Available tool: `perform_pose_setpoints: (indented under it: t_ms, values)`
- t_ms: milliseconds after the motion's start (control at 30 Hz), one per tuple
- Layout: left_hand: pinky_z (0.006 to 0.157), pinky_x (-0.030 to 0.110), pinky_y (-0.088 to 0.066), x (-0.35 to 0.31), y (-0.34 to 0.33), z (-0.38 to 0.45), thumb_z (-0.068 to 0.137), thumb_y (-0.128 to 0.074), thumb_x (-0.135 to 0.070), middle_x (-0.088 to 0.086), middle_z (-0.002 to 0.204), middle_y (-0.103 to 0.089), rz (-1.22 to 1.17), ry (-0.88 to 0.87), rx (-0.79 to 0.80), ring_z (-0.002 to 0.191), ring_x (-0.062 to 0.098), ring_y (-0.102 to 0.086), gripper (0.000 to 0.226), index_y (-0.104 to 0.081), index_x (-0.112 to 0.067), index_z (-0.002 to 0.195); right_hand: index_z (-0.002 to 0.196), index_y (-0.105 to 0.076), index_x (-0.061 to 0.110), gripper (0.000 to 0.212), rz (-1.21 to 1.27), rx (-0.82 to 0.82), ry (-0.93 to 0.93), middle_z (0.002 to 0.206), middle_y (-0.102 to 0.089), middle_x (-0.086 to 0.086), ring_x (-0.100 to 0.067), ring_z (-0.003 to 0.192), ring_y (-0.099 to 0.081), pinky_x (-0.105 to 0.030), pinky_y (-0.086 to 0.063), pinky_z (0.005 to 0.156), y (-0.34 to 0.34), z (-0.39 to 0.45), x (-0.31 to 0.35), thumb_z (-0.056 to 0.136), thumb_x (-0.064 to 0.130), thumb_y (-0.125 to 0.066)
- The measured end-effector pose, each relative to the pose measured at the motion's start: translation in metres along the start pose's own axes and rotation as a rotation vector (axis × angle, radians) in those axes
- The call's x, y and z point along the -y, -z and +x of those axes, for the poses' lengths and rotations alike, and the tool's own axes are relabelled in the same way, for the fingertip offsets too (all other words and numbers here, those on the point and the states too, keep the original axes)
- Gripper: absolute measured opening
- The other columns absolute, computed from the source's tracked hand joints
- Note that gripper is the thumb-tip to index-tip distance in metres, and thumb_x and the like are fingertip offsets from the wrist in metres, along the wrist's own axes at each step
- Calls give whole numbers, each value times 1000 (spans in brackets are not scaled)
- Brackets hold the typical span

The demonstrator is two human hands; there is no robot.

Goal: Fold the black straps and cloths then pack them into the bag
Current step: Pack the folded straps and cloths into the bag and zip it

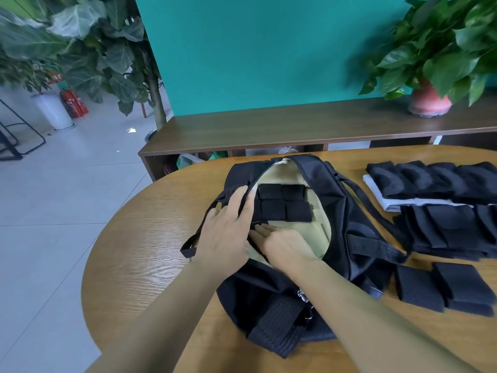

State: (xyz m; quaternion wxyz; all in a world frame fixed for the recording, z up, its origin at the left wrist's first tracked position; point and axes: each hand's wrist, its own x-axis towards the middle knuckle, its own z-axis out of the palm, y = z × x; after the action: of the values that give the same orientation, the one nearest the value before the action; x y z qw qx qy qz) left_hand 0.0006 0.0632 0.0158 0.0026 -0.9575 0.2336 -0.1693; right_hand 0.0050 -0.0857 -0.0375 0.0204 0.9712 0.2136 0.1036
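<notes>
Holding the zipper edge of the black fabric duffel bag (336, 211) back, the left hand (228, 227) has its fingers curled over the rim so the tan lining stays exposed. The right hand (282, 243) lies flat inside, fingers straight, probably pressing something into the near corner. Four folded black mesh straps (282, 203) already sit packed far inside; more folded black cloths (443, 211) wait on the right of the wooden bench (134, 251).

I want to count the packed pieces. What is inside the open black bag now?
Inside the black bag, four folded black pieces lie in two rows on the beige lining. The right hand covers the near-left corner, so anything beneath it is hidden.
</notes>
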Motion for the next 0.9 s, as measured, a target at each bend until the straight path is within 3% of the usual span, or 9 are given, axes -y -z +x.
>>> perform_pose_setpoints:
  t_ms: [67, 167, 233, 300, 367, 467, 600, 733, 900]
  values:
    - [82, 30, -39, 0, 2, 1, 69, -67, -13, 6, 157, -16, 24, 13, 15, 91, 17, -57, 97, -19, -11, 153, 149, -27, 9, 50, 20, 80, -7, 156, -28, -9, -20, 143, -28, -32, -33, 108, 12, -1, -2, 100, 11, -37]
    - [88, 30, -38, -1, 9, 3, 76, -63, -15, 5, 159, -7, 86, 2, 29, 101, 17, -55, 95, -9, -12, 155, 138, -45, 10, 53, 32, -31, -55, 146, -45, -9, -19, 135, -41, -32, -42, 99, 24, -8, -4, 88, 17, -60]
    - [94, 30, -37, 0, 13, 6, 80, -59, -15, 5, 160, -1, 123, 8, 57, 107, 16, -53, 94, -2, -12, 155, 102, -66, 14, 48, 89, -195, -85, 105, -67, -3, -16, 100, -64, -29, -52, 69, 32, -18, -4, 57, 13, -84]
    - [96, 31, -37, -1, 17, 11, 82, -59, -15, 6, 159, -1, 148, 13, 58, 111, 17, -52, 94, 0, -13, 155, 73, -56, 15, 36, 154, -411, -133, 72, -55, 3, -13, 70, -54, -22, -39, 52, 43, -40, -7, 50, -2, -79]
    - [95, 32, -37, -3, 18, 14, 82, -60, -16, 7, 159, -2, 186, 3, 76, 111, 18, -53, 95, 1, -12, 154, 76, -59, 11, 29, 167, -571, -178, 76, -58, 1, -11, 76, -50, -17, -36, 57, 50, -71, -10, 58, -10, -67]
    - [92, 32, -38, -10, 18, 17, 83, -62, -19, 9, 158, -4, 232, -9, 108, 106, 19, -55, 96, 2, -11, 154, 104, -71, 3, 35, 148, -621, -267, 108, -71, -9, -20, 103, -66, -27, -53, 80, 49, -124, -19, 78, -2, -48]
    - [85, 30, -40, -15, 17, 11, 82, -64, -20, 9, 156, -4, 274, 1, 127, 98, 20, -56, 99, 4, -10, 154, 113, -69, -1, 40, 63, -509, -429, 117, -67, -17, -29, 107, -66, -39, -53, 88, 34, -183, -33, 83, 5, -42]
    - [84, 31, -40, -16, 13, 4, 82, -67, -24, 9, 156, -2, 285, 11, 141, 104, 23, -55, 100, 2, -9, 153, 119, -62, -6, 49, -71, -265, -559, 125, -60, -24, -35, 114, -61, -48, -49, 97, 24, -209, -42, 73, 0, -74]
    - [83, 30, -39, -22, 11, 2, 83, -65, -22, 8, 156, -1, 242, 27, 153, 105, 23, -55, 98, 2, -11, 153, 151, -11, 1, 58, -294, 126, -581, 158, -16, -17, -28, 147, -14, -49, 5, 119, 40, -215, -50, 98, 14, -32]
